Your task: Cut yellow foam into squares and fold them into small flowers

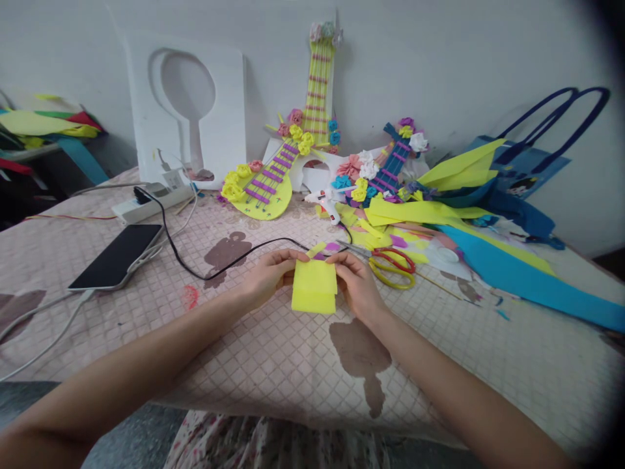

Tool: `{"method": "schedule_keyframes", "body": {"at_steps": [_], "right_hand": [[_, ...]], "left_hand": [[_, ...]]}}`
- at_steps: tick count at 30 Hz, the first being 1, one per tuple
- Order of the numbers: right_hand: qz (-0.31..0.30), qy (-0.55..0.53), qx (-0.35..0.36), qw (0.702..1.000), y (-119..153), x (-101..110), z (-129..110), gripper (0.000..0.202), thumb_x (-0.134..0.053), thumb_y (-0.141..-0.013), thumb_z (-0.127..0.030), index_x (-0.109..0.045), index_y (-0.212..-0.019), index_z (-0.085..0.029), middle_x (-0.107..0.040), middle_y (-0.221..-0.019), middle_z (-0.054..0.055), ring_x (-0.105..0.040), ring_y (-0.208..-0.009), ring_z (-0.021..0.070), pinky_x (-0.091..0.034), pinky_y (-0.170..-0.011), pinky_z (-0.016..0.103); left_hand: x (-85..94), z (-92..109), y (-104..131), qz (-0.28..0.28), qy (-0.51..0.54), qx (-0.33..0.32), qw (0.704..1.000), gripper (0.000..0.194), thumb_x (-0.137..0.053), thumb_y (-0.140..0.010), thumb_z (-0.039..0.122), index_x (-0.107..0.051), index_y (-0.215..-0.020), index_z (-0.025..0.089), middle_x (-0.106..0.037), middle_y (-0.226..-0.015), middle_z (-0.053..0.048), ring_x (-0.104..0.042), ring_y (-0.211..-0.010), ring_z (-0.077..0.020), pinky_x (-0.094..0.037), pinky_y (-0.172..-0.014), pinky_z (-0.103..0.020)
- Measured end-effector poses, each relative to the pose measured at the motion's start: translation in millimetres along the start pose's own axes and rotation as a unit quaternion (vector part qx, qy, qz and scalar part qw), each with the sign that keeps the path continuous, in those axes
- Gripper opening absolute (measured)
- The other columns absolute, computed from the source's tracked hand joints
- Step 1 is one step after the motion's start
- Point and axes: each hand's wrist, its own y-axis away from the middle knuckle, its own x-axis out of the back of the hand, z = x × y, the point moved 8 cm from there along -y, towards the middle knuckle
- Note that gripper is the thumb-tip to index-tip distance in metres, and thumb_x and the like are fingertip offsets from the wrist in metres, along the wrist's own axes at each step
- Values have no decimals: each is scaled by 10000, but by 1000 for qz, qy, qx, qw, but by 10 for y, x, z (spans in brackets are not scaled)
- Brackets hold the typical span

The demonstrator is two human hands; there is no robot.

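Observation:
A folded piece of yellow crepe paper is held above the quilted tablecloth, close to the front middle. My left hand pinches its upper left corner between thumb and fingers. At the upper right corner my right hand grips it the same way. The lower edge of the paper hangs free, with a second layer showing below the upper one. Just right of my right hand lie scissors with red and yellow handles. Behind the paper a white glue gun rests among yellow scraps.
A phone with a cable and a power strip are on the left. Paper-flower-decorated guitar shapes, one yellow and one blue, stand at the back. Blue crepe paper and a blue bag lie right. A black cord crosses the cloth.

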Motion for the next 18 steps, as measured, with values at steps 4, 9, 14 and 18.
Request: {"method": "schedule_keyframes", "body": {"at_steps": [4,9,14,18], "right_hand": [[-11,25,3,1000,2,-17,-1,72,-615,-728,-214,-623,-798,-226,-588,-763,-27,-518,-645,116,-388,-565,237],[-2,23,23,999,-12,9,-6,76,-614,-716,-193,-619,-787,-218,-578,-750,-27,-516,-649,114,-387,-590,238],[-13,-3,7,1000,-22,-18,-3,62,-591,-739,-233,-611,-797,-221,-596,-745,-20,-533,-650,131,-402,-598,253],[-23,-20,-17,999,-9,-64,-10,163,-546,-806,-386,-593,-835,-232,-605,-764,-12,-556,-682,147,-420,-612,266]], "left_hand": [[0,3,1,1,0,0,1000,101,-608,-760,183,-623,-850,139,-680,-850,-47,-634,-713,-121,-493,-646,-227],[-3,-1,4,5,5,3,1000,105,-602,-762,180,-622,-852,131,-681,-848,-55,-641,-741,-134,-497,-662,-237],[-1,12,1,6,-8,-5,1000,130,-616,-752,198,-628,-861,127,-677,-877,-59,-634,-749,-132,-497,-694,-250],[-29,68,25,-1,-72,-37,997,139,-582,-783,216,-635,-879,131,-672,-901,-55,-623,-751,-122,-497,-686,-242]]}}
